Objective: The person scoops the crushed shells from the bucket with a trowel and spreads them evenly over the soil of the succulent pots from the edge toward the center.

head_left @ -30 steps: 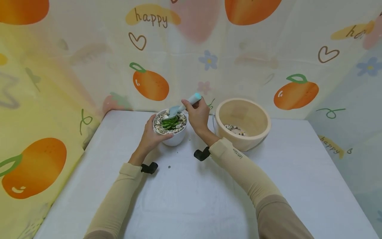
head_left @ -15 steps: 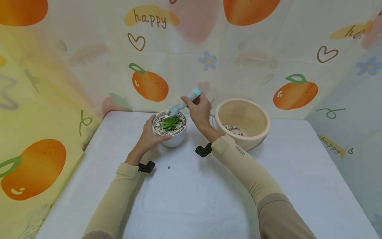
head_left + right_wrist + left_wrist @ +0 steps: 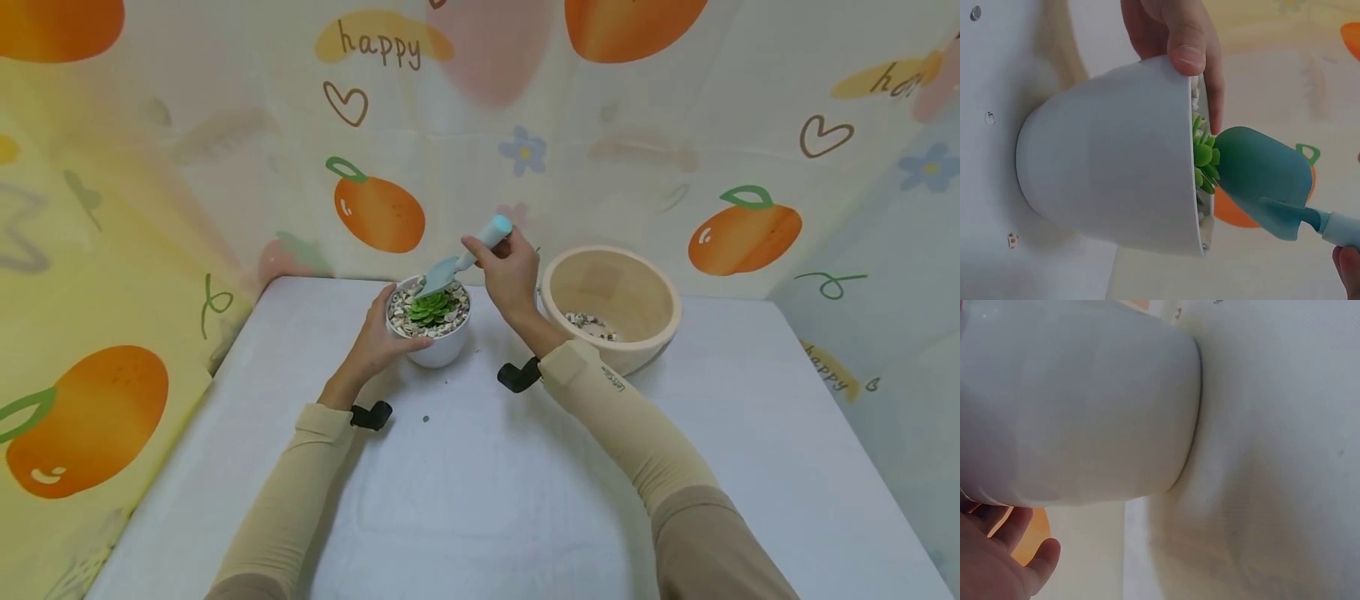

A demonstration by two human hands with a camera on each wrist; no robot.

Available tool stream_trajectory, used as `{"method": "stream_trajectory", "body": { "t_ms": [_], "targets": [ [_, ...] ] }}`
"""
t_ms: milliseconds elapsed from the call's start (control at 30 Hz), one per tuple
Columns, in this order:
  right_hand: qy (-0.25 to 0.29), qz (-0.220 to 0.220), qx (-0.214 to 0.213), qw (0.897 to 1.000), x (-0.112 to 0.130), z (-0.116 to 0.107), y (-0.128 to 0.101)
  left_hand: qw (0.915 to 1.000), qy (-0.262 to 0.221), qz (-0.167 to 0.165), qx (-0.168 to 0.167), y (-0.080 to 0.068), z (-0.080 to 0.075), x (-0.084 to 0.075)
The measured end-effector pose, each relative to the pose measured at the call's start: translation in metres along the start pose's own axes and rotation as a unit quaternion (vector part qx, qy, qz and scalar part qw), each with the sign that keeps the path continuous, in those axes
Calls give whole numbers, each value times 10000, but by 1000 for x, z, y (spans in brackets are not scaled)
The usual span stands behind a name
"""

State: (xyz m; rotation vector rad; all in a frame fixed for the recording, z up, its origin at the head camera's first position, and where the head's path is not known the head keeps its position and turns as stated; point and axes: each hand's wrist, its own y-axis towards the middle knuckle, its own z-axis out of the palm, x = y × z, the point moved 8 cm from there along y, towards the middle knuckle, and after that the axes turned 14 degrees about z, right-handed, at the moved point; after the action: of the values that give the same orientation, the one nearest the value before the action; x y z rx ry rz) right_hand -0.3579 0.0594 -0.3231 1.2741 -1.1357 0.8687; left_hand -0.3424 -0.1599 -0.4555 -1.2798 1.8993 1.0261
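Note:
A white pot (image 3: 437, 352) stands on the table, filled to near its rim with pale pebbles (image 3: 401, 320). At its middle sits a green succulent (image 3: 430, 309). My left hand (image 3: 372, 337) grips the pot's left side, thumb along the front of the rim and fingers behind. With curled fingers my right hand (image 3: 512, 275) holds a small blue trowel (image 3: 1266, 178) by its pale handle, the blade slanting down over the succulent. In the right wrist view the blade's tip meets the leaves. The left wrist view is mostly the pot's wall (image 3: 1085, 400).
To the right of the pot is a large beige planter (image 3: 611, 354) with some pebbles (image 3: 591, 326) on its bottom. A small dark pebble (image 3: 426, 418) and a few crumbs lie on the white tabletop (image 3: 480, 500). A printed curtain (image 3: 615, 167) hangs behind.
My right hand and the trowel have moved slightly up and right, so the blade covers less of the succulent. The left hand stays on the pot.

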Motion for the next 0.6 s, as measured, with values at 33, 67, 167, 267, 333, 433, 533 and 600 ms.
{"method": "stream_trajectory", "body": {
  "t_ms": [33,67,167,267,333,433,533,600],
  "targets": [
    [2,-7,5,10000,1,-1,0,10000,-42,-22,-17,0,1,0],
    [9,-1,12,10000,2,-2,-1,10000,-70,-38,-25,-1,1,1],
    [72,68,52,9999,3,-5,-1,9999,-86,-96,-43,-2,2,1],
    [180,133,93,9997,5,-10,0,10000,-22,-79,-28,-2,2,0],
    [246,152,113,9995,7,-15,1,10000,34,-71,-34,-2,1,-1],
    [324,189,85,9993,10,-23,3,9999,108,-59,-36,-1,0,-2],
    [400,307,35,9987,10,-32,5,9999,73,-71,-56,-1,-1,-2],
    [509,466,20,9976,7,-38,7,10000,29,-71,-64,0,-1,-1]
  ]
}}
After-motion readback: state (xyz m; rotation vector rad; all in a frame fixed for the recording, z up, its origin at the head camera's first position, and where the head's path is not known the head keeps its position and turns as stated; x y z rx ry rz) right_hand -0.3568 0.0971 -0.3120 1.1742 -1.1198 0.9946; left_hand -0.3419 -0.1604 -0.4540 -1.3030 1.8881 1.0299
